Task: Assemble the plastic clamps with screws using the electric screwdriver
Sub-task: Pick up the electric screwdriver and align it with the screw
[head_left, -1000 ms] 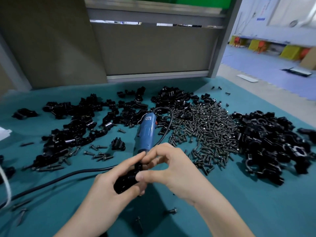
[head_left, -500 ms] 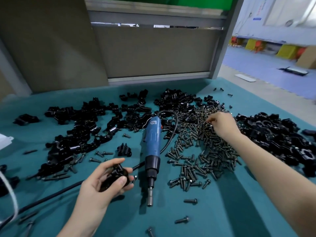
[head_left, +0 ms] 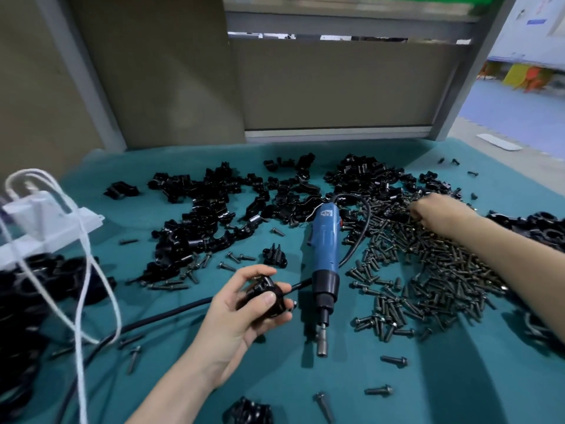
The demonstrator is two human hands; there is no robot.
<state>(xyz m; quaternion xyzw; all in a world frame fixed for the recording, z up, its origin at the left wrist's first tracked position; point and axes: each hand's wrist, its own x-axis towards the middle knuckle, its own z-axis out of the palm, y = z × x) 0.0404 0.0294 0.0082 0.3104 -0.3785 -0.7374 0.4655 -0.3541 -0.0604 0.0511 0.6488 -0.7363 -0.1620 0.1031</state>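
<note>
Teal tabletop (head_left: 443, 387), cluttered. Left hand (head_left: 241, 313) grip closed round black clamp (head_left: 266, 296). Right hand (head_left: 434, 209) on screw pile (head_left: 428, 270); its grip cannot be told. Blue screwdriver (head_left: 324, 258) lies between hands.

- We've got a teal mat (head_left: 458, 393) covering the whole table.
- Beige panels (head_left: 336, 87) behind it, held in a grey metal frame (head_left: 474, 71).
- Off right, blue floor (head_left: 513, 117) and blurry yellow bins (head_left: 518, 75).
</note>
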